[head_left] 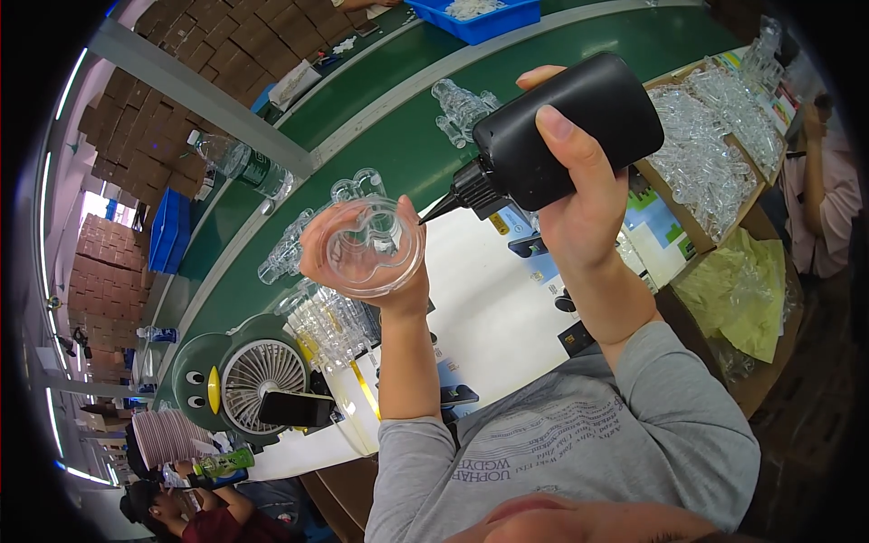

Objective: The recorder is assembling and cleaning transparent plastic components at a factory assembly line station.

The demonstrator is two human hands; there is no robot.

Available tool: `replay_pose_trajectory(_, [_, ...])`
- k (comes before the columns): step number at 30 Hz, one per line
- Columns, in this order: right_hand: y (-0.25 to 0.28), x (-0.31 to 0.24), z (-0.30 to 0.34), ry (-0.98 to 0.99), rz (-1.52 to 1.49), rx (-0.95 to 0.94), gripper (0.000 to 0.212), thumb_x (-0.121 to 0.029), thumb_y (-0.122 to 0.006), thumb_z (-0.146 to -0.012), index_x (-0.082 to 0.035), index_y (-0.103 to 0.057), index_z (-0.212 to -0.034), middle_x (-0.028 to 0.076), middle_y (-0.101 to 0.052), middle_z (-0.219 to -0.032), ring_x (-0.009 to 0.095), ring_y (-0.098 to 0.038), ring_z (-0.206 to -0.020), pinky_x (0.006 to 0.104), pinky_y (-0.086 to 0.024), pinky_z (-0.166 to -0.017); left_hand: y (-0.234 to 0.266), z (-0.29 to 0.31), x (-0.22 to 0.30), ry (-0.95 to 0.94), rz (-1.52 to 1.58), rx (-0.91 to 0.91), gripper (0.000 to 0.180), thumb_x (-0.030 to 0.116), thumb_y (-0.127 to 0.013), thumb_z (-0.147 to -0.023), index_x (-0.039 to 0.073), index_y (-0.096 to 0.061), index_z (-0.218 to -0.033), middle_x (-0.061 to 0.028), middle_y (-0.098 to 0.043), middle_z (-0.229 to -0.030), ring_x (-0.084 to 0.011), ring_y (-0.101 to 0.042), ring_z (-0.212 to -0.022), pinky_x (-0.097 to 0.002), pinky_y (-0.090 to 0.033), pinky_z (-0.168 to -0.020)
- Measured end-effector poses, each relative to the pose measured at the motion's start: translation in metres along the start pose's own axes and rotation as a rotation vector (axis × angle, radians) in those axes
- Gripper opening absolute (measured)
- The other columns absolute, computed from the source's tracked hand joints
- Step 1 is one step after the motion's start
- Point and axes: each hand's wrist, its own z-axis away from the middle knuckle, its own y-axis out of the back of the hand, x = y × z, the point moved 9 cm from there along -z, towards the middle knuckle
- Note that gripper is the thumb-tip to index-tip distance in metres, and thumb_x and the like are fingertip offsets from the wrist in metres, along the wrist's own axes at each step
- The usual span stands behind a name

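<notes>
My left hand (409,294) is closed around a clear, round plastic part (376,262) with a wide rim and a curved inner outline, tilted up toward me. In my right hand (588,213) is a black squeeze bottle (575,127), tipped so that its thin pointed nozzle (439,210) aims left and down. The nozzle tip is at the part's right rim, close to my left thumb; whether it touches I cannot tell. More clear plastic pieces (330,326) lie on the table just below and left of my left hand. Another clear piece (463,107) sits beyond the bottle.
Cartons of clear parts (697,163) stand at the right, above a yellow plastic bag (738,290). A green fan (262,380) and a phone (296,409) are at the left. Along the green belt (380,136) are a water bottle (244,167) and a blue tray (475,23). Other people sit nearby.
</notes>
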Motion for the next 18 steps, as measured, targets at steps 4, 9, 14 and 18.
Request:
replay_pose_trajectory(4, [0.001,0.000,0.000,0.000,-0.007,0.007,0.028,-0.008,-0.055,-0.079,-0.001,-0.046,-0.104,0.012,-0.057,-0.104,0.012,-0.058,-0.078,0.0255,-0.051,-0.068,0.000,0.000,-0.002,0.032,0.025,0.001,0.077,0.018,-0.083,-0.061,0.006,-0.030,-0.116,-0.0101,-0.046,-0.105,-0.0171,-0.049,-0.093,-0.0297,-0.053,-0.077])
replay_pose_trajectory(9, [0.002,-0.001,-0.002,0.024,-0.007,0.000,0.027,-0.008,-0.055,-0.079,-0.001,-0.046,-0.104,0.012,-0.056,-0.104,0.013,-0.058,-0.078,0.0255,-0.051,-0.068,-0.005,-0.002,0.004,0.030,0.051,-0.031,0.068,0.004,-0.075,-0.059,0.005,-0.032,-0.111,-0.0103,-0.046,-0.102,-0.0172,-0.050,-0.089,-0.0289,-0.053,-0.077])
replay_pose_trajectory(14, [0.003,-0.002,-0.002,0.017,-0.015,0.005,0.027,-0.008,-0.055,-0.079,-0.001,-0.046,-0.104,0.013,-0.056,-0.104,0.012,-0.058,-0.078,0.0255,-0.051,-0.069,-0.006,-0.006,0.010,-0.013,0.009,-0.051,0.067,0.001,-0.074,-0.057,0.005,-0.032,-0.110,-0.0106,-0.046,-0.100,-0.0171,-0.052,-0.086,-0.0279,-0.052,-0.075])
replay_pose_trajectory(18, [0.006,-0.003,-0.003,0.045,-0.099,0.045,0.026,-0.012,-0.062,-0.079,-0.002,-0.055,-0.102,0.003,-0.059,-0.088,0.008,-0.059,-0.071,0.0199,-0.048,-0.062,-0.008,-0.011,0.017,-0.083,-0.044,-0.115,0.067,0.003,-0.076,-0.056,0.006,-0.034,-0.109,-0.0104,-0.047,-0.098,-0.0171,-0.053,-0.084,-0.0272,-0.051,-0.073])
